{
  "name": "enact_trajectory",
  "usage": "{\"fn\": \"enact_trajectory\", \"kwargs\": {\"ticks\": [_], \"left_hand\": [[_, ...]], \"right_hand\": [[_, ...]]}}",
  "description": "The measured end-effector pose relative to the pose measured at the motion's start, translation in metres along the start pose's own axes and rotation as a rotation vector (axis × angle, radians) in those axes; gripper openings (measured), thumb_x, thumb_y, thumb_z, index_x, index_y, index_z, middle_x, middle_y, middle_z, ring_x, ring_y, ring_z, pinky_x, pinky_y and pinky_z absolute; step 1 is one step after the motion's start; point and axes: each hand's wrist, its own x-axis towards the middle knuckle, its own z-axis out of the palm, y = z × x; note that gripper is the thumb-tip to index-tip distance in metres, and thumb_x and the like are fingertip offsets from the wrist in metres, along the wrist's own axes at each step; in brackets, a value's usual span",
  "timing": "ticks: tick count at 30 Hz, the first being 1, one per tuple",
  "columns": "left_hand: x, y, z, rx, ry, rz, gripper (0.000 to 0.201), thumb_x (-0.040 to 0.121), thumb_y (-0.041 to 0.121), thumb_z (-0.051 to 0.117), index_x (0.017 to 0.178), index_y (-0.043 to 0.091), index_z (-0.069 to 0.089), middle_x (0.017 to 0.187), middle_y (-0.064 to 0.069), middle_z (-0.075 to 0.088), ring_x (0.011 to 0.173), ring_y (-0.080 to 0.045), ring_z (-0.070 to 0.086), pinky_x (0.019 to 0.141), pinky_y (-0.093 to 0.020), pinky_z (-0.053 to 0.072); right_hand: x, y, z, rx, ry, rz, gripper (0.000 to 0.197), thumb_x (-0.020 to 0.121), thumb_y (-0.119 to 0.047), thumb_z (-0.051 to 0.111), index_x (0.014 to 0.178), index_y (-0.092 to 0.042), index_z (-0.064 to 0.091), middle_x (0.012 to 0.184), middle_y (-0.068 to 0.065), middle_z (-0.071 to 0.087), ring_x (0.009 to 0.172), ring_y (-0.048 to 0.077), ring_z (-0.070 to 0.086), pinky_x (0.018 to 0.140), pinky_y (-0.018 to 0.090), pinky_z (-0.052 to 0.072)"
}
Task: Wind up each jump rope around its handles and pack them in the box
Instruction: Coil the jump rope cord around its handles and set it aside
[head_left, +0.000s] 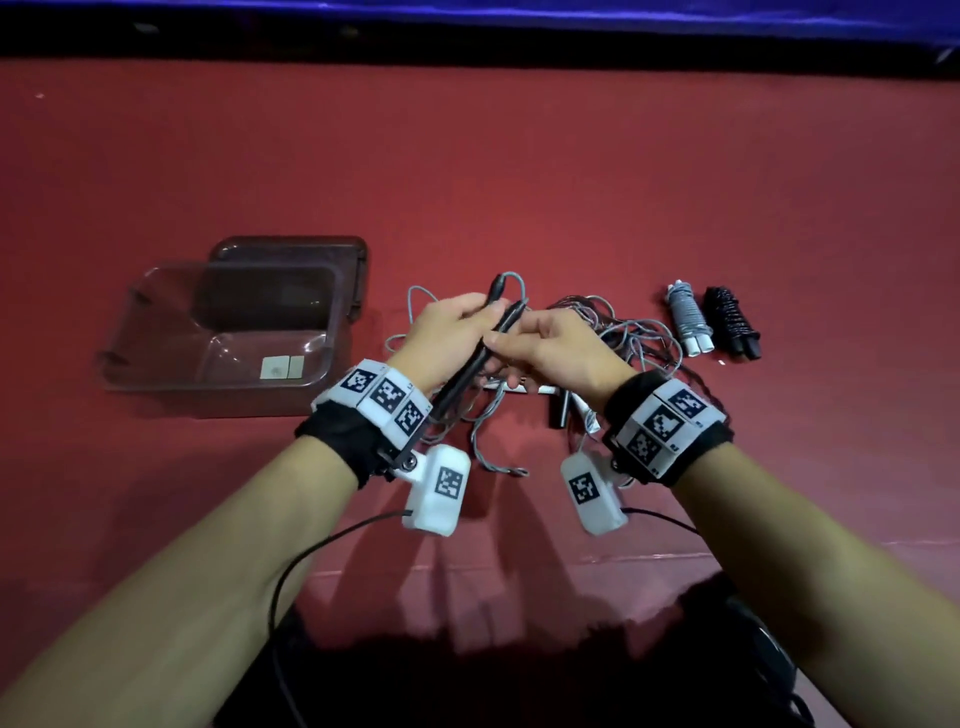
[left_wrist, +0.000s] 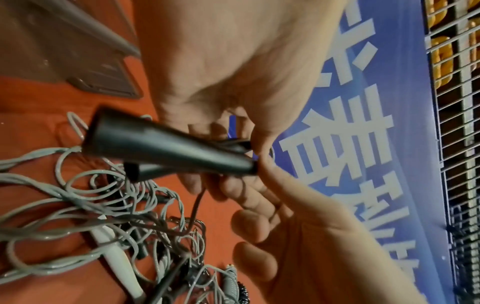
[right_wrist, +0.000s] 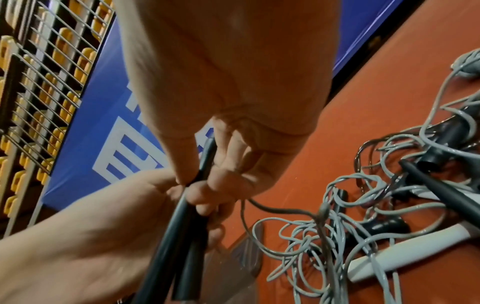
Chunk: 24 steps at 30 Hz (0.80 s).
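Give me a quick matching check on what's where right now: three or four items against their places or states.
Items:
1. black handles
2. clear box
3. white wound rope
4. grey tangle

States:
A. loose on the table
B. empty, open
C. gripped by the left hand
D. wound, beside the black wound rope

Pairs: 1-C, 2-B, 3-D, 4-A

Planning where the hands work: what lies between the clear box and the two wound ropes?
In the head view, the tangled gray ropes lie between box and wound ropes.
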Motion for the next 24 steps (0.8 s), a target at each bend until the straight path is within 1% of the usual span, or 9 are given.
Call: {"fn": "enact_trajectory", "kwargs": {"ticks": [3,6,9,11,14,17,19,21,24], "left_hand": [[-0.004,0.010,0.004,-0.073,-0.126,-0.079,0.025,0.106,0.032,0.050,0.099,0.011,0.062,0.061,-0.010,0.061,0.046,-0.026,0.059,0.042,-0.028,0.048],[-0.006,0.021,-0.005,-0.043,-0.207,-0.107,0.023,0.105,0.032,0.053,0.098,0.012,0.062,0.066,-0.010,0.066,0.042,-0.026,0.056,0.043,-0.027,0.047],[-0.007,0.030,-0.014,-0.007,-0.275,-0.084,0.023,0.108,0.028,0.047,0.101,0.010,0.058,0.066,-0.007,0.062,0.041,-0.023,0.051,0.041,-0.025,0.042],[-0.008,0.035,-0.020,0.053,-0.323,-0.056,0.019,0.109,0.024,0.045,0.103,0.011,0.058,0.071,-0.006,0.061,0.045,-0.024,0.053,0.045,-0.027,0.046],[-0.015,0.044,-0.027,0.053,-0.392,-0.012,0.014,0.109,0.017,0.046,0.109,0.012,0.059,0.072,-0.005,0.064,0.053,-0.025,0.056,0.052,-0.030,0.050],[-0.022,0.052,-0.032,0.001,-0.421,0.010,0.013,0.108,0.013,0.046,0.111,0.009,0.058,0.075,-0.008,0.065,0.056,-0.024,0.057,0.053,-0.031,0.052],[-0.024,0.056,-0.036,0.012,-0.441,0.011,0.012,0.107,0.010,0.047,0.110,0.006,0.058,0.076,-0.008,0.068,0.057,-0.023,0.058,0.056,-0.033,0.052],[-0.024,0.059,-0.040,0.024,-0.446,0.005,0.012,0.107,0.009,0.047,0.107,0.007,0.059,0.077,-0.007,0.069,0.056,-0.022,0.059,0.056,-0.032,0.052],[-0.023,0.059,-0.043,0.042,-0.431,0.014,0.013,0.107,0.011,0.048,0.107,0.009,0.061,0.078,-0.007,0.067,0.054,-0.019,0.057,0.049,-0.027,0.049]], "right_hand": [[0.001,0.001,-0.006,-0.119,0.086,-0.050,0.035,0.091,-0.030,0.075,0.087,0.004,0.065,0.077,0.010,0.073,0.054,0.011,0.059,0.052,0.024,0.045],[0.001,-0.004,-0.017,-0.381,0.165,-0.169,0.034,0.085,-0.046,0.078,0.085,-0.013,0.072,0.074,-0.001,0.074,0.060,0.007,0.057,0.062,0.028,0.046],[0.001,-0.011,-0.022,-0.605,0.076,-0.266,0.021,0.094,-0.041,0.068,0.092,-0.020,0.067,0.087,-0.002,0.068,0.072,0.010,0.056,0.069,0.031,0.044],[0.002,-0.012,-0.026,-0.671,0.177,-0.314,0.017,0.091,-0.034,0.071,0.091,-0.020,0.061,0.087,-0.005,0.060,0.074,0.011,0.052,0.071,0.030,0.038],[0.002,-0.015,-0.032,-0.529,0.374,-0.372,0.035,0.081,-0.023,0.079,0.104,-0.021,0.053,0.104,-0.004,0.050,0.087,0.006,0.049,0.075,0.023,0.037],[-0.001,-0.026,-0.034,-0.179,0.064,-0.308,0.048,0.090,-0.004,0.069,0.133,-0.018,0.054,0.131,0.008,0.059,0.115,0.011,0.059,0.103,0.029,0.045],[-0.003,-0.032,-0.036,-0.026,-0.029,-0.259,0.030,0.095,-0.001,0.061,0.123,-0.011,0.066,0.108,0.015,0.072,0.092,0.027,0.069,0.089,0.042,0.050],[-0.004,-0.031,-0.039,-0.067,0.008,-0.269,0.016,0.099,-0.004,0.060,0.110,-0.003,0.070,0.086,0.007,0.070,0.071,0.019,0.064,0.075,0.036,0.049],[-0.002,-0.022,-0.042,-0.188,0.092,-0.333,0.011,0.097,-0.011,0.067,0.094,0.000,0.068,0.081,0.012,0.068,0.075,0.015,0.060,0.074,0.032,0.048]]}}
